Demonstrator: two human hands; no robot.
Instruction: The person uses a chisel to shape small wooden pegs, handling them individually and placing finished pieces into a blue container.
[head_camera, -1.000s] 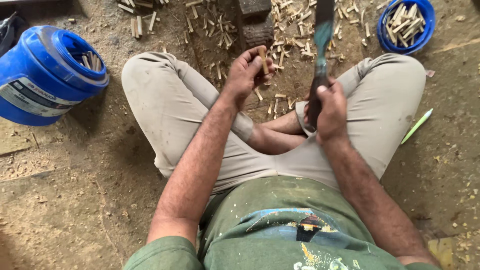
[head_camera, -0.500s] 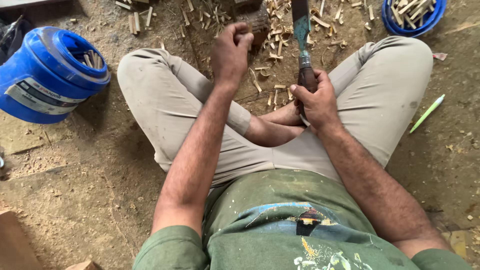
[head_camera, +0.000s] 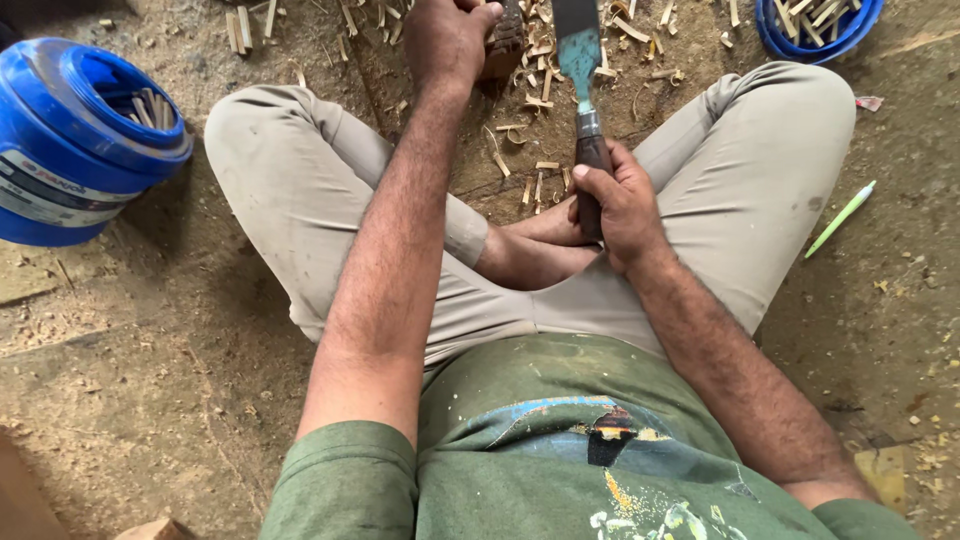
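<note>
I sit cross-legged on a dirt floor in beige trousers. My right hand (head_camera: 612, 205) grips the dark handle of a broad-bladed knife (head_camera: 578, 50), its teal-stained blade pointing away from me toward the top edge. My left hand (head_camera: 450, 35) reaches forward at the top of the view, fingers closed around a small piece of wood that it rests on a dark wooden block (head_camera: 505, 45), just left of the blade. Short cut wood sticks (head_camera: 530, 100) lie scattered on the ground between my knees.
A blue plastic bucket (head_camera: 70, 150) lying tilted at the left holds several cut sticks. A blue bowl (head_camera: 815, 30) of sticks sits at the top right. A green pen (head_camera: 840, 218) lies on the ground by my right knee.
My left hand has moved forward to the block at the top of the view. The knife stays in my right hand. The view has tilted down, closer to my lap.
</note>
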